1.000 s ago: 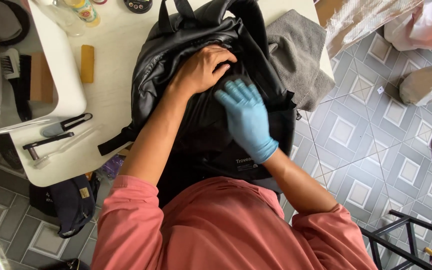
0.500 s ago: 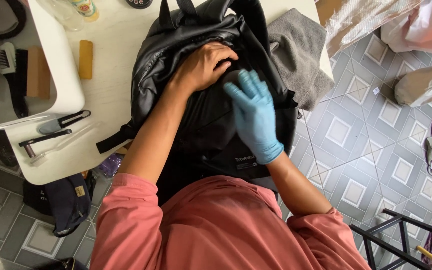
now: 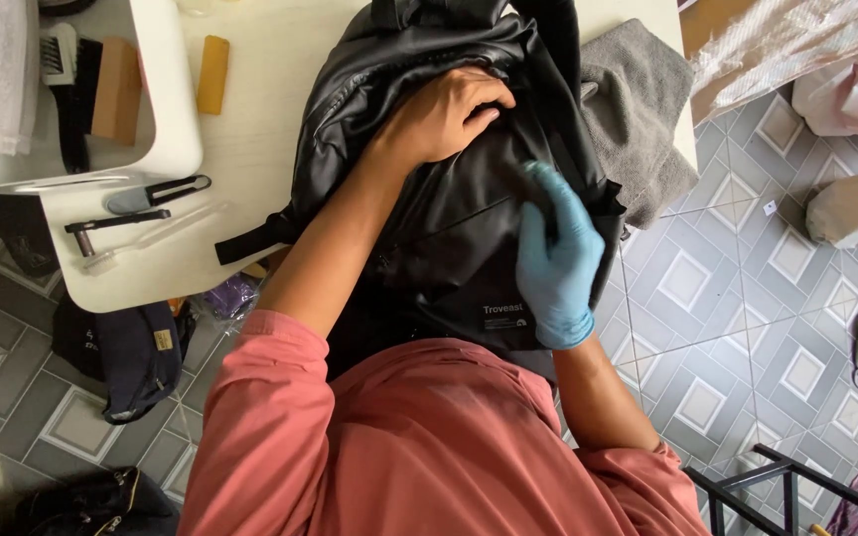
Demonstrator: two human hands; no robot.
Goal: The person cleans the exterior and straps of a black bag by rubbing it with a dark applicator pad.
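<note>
Your left hand (image 3: 444,119) is bare, its fingers curled and pressing into the upper part of a black backpack (image 3: 449,208), gripping a fold of its shiny fabric. Your right hand (image 3: 556,260) wears a blue glove; its fingers lie close together and point up the front of the bag. They seem to cover something dark, but you cannot tell whether they hold anything or simply rest flat.

The backpack lies directly under both hands, its long axis running away from you, top end far and bottom end hanging off the table edge against your chest. The left hand is nearer the top, the right hand lower and nearer the right side.

Beyond the bag, a grey towel (image 3: 638,109) lies touching its right side. To the left on the white table (image 3: 250,129) are a small tan block (image 3: 213,74), a black-handled tool (image 3: 156,194) and a white tray (image 3: 171,109) holding a brush (image 3: 62,79). Patterned floor tiles (image 3: 727,298) spread to your right.
</note>
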